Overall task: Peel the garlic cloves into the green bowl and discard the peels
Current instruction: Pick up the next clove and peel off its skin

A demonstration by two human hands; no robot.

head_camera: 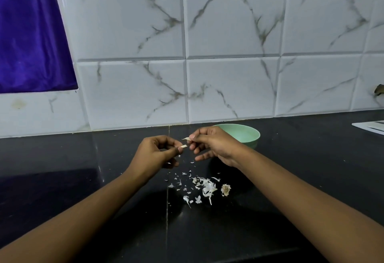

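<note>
Evidently the peeling step is in hand at mid-frame. The left hand pinches a small pale garlic clove between curled thumb and forefinger. The right hand nips a thin whitish strip of papery skin at its fingertips, lower fingers loosely spread. Clove and strip hang just beside each other above the black stone counter. Behind the right hand stands the round pale-green bowl, and white peel scraps lie scattered lower centre. Next, I judge, the strip gets dropped and the bared clove goes right, into the bowl.
</note>
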